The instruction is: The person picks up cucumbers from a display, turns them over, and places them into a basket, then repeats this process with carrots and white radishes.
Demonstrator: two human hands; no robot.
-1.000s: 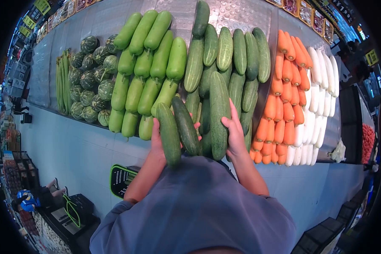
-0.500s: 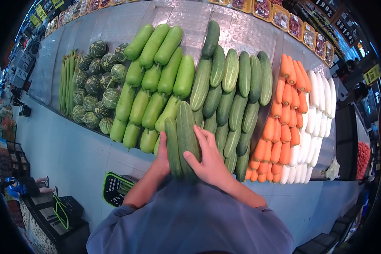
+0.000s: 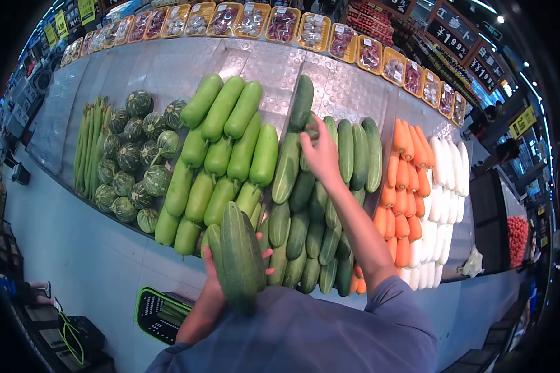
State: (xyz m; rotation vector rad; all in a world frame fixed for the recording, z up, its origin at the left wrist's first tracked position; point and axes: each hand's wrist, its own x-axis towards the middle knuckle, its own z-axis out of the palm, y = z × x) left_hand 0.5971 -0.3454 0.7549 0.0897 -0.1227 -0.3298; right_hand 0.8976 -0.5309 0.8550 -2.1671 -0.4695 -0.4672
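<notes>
My left hand [image 3: 213, 283] is wrapped round two dark green cucumbers [image 3: 241, 258] in front of my chest, its fingertips showing on their right side. My right hand [image 3: 322, 152] reaches over the rows of cucumbers [image 3: 297, 239] on the stand. Its fingers are parted and hold nothing that I can see. Just beyond its fingertips lies a single dark cucumber [image 3: 302, 102], above the top row. My right hand and forearm hide part of that row.
Light green gourds [image 3: 218, 158] and striped round squashes [image 3: 127, 146] lie to the left. Carrots [image 3: 406, 177] and white radishes [image 3: 440, 214] lie to the right. Packaged trays [image 3: 314, 31] line the back. A black basket with a green rim [image 3: 144, 311] stands on the floor.
My right hand has left the two held cucumbers and stretched forward to the far end of the cucumber rows. My left hand keeps them, now lower left in view. The view has tilted up.
</notes>
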